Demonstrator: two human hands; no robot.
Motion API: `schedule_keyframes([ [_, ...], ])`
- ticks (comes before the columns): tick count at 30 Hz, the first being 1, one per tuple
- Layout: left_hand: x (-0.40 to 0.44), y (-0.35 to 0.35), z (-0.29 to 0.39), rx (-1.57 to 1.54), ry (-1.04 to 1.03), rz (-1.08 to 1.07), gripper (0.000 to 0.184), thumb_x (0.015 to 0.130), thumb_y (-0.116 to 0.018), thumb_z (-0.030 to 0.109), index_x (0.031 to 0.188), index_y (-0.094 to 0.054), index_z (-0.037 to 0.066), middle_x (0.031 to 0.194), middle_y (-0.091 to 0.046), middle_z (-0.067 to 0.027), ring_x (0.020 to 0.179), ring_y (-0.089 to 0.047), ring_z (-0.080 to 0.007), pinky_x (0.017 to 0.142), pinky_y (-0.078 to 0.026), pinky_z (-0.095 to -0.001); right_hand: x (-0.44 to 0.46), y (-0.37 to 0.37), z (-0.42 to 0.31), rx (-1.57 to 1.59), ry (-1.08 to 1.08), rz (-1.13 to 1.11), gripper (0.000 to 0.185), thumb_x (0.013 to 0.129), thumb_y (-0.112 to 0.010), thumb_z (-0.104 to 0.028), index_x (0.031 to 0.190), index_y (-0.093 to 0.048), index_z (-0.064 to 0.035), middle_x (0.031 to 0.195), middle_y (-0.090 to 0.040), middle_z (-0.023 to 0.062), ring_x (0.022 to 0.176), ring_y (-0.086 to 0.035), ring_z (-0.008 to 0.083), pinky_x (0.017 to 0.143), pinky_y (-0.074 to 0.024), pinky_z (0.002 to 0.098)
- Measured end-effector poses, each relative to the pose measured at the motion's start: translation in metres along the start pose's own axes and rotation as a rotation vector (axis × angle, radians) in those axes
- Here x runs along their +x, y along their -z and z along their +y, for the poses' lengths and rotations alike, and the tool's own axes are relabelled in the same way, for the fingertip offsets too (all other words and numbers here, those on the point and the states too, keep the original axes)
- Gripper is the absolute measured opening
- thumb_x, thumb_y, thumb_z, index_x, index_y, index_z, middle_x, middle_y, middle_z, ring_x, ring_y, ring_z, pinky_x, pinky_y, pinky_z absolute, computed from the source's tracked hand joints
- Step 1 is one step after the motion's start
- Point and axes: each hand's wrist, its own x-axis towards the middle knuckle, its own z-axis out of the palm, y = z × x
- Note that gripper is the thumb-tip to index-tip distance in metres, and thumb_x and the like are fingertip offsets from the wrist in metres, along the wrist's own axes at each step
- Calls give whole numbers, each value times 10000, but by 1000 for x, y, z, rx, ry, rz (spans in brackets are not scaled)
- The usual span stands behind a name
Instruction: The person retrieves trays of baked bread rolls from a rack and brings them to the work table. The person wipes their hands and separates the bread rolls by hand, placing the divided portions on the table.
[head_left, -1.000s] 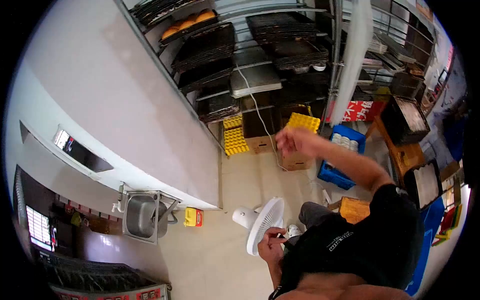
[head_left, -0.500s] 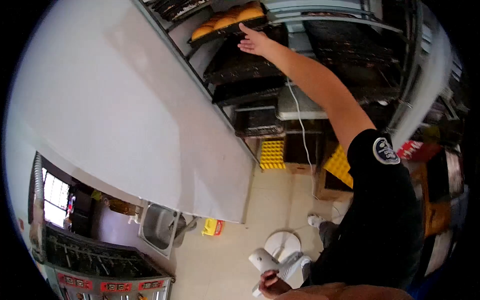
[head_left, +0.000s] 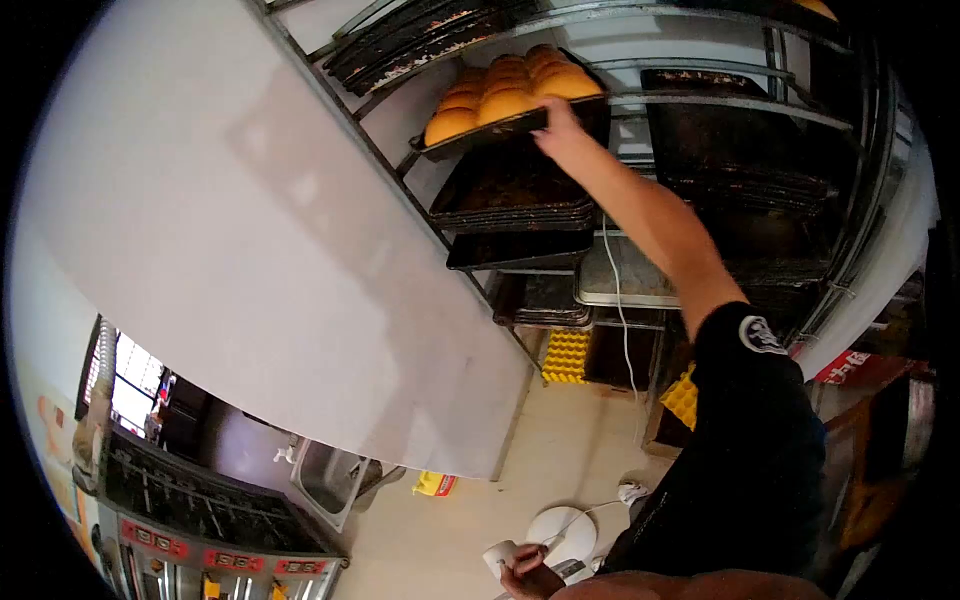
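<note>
A dark tray (head_left: 500, 130) of golden bread rolls (head_left: 505, 100) sits on an upper level of the metal rack. My right hand (head_left: 560, 128) reaches up to its front edge, with fingers closed on the rim beside the nearest rolls. Stacked dark trays (head_left: 515, 190) lie just below it. Low at the bottom of the view, my left hand (head_left: 530, 575) has curled fingers; anything inside them is too small to make out. Near that hand a white fan (head_left: 500, 556) stands on the floor, its round base (head_left: 565, 533) visible.
More dark trays (head_left: 735, 130) fill the rack's right side. A white cord (head_left: 620, 300) hangs down its front. Yellow egg trays (head_left: 567, 356) are below. To the left are a pale wall (head_left: 300, 260), a steel sink (head_left: 330, 475), a yellow container (head_left: 435, 484) and a machine with red panels (head_left: 235, 561).
My right hand rose from above the floor boxes to the bread tray and closed on its edge. The view shifted toward the rack. My left hand stays low with fingers curled.
</note>
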Motion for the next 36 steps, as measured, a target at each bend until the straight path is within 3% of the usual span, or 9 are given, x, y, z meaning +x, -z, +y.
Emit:
schedule_keyframes([
  [3,23,-36,2,-112,83,-170,572,1077,-380,362,763,-707,13,969,-714,-235,1011,-650,-350,957,-495,-530,-92,60,-72,-206,12,-117,1123,723,-836,-384,1614,-228,-69,1487,-343,265,1251,-472,371,1136,-395,449],
  [5,58,-90,-4,-252,234,-224,534,1100,-373,451,1095,-727,52,995,-707,-178,1021,-635,-317,1010,-434,-508,-151,91,-107,-210,40,-4,995,729,-846,-404,1544,-361,-105,1438,-368,247,1136,-513,337,1050,-462,414],
  [7,108,-145,-22,-460,211,-657,523,1090,-418,558,1258,-712,160,1348,-684,-110,1229,-586,-279,1133,-376,-503,-191,139,-137,-178,38,-217,686,830,-785,-350,1411,-503,-117,1410,-494,118,1235,-528,290,1101,-420,424],
  [13,198,-294,2,-680,578,-835,923,983,-404,793,1519,-475,46,1558,-514,-149,1419,-490,-317,1213,-360,-495,-355,245,-148,-105,150,-178,455,875,-662,-216,1313,-607,-106,1279,-630,58,1174,-617,259,983,-526,453],
  [17,143,-248,34,-281,464,-565,934,977,-537,726,1557,-419,3,1577,-493,-152,1421,-506,-308,1155,-447,-469,-428,329,-122,-223,164,146,637,751,-680,-176,1363,-592,-25,1326,-635,66,1286,-559,277,1148,-405,434],
  [19,125,-203,13,-335,496,-507,818,987,-653,596,1514,-459,1,1476,-576,-158,1309,-605,-291,1075,-524,-440,-422,387,-109,-167,150,56,388,781,-713,-116,1161,-664,-54,1124,-681,70,1067,-667,314,890,-589,464],
  [25,54,-67,81,-305,252,-360,881,822,-896,394,1479,-469,-9,1359,-640,-145,1202,-671,-288,1015,-569,-433,-473,410,-48,-109,-166,-372,741,648,-719,-93,1375,-614,-2,1346,-678,126,1220,-653,358,1021,-570,470],
  [29,-8,15,120,-275,91,-266,951,779,-925,403,1497,-450,-2,1377,-632,-131,1206,-669,-262,1035,-556,-426,-496,463,-21,-231,-299,-534,581,800,-702,-100,1367,-615,-4,1302,-663,99,1116,-638,308,979,-564,449],
  [36,-130,106,168,-385,-175,-35,954,781,-924,440,1478,-455,-11,1344,-637,-106,1173,-662,-219,989,-564,-368,-507,414,17,-342,-605,-866,635,797,-712,-148,1405,-583,-20,1339,-652,103,1180,-630,307,1016,-550,477],
])
